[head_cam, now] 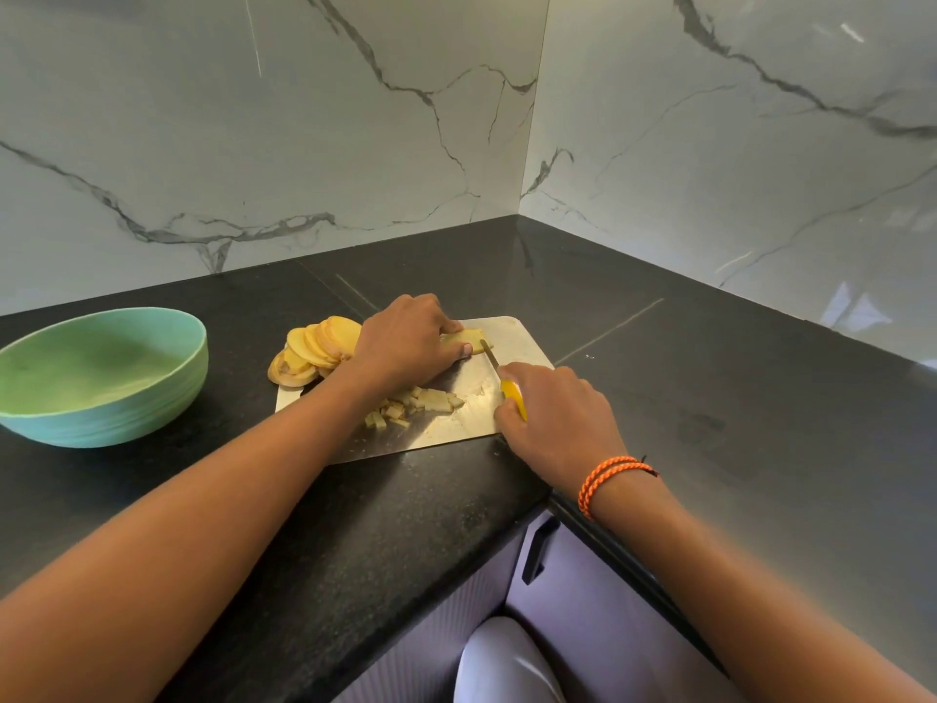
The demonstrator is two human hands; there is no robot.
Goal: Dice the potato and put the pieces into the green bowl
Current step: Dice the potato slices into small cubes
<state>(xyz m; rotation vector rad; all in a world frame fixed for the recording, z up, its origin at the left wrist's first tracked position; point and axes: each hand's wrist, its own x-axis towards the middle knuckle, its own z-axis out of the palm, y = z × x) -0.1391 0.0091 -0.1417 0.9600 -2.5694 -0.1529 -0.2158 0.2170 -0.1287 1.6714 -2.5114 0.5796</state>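
A steel cutting board (517, 337) lies on the black counter. My left hand (405, 337) curls over a potato slice (469, 337) at the board's far side and holds it down. My right hand (547, 408) grips a yellow-handled knife (513, 394); its blade (491, 355) points at the slice, just right of my left thumb. A fan of round potato slices (314, 350) leans at the board's far left corner. Several diced pieces (421, 404) lie mid-board under my left forearm. The green bowl (109, 398) stands to the left and looks empty.
Marble walls (710, 170) meet in a corner behind the board. The counter (735, 398) turns an inner corner; its front edge runs just below the board. Below it are pale cabinet doors with a dark handle (537, 550).
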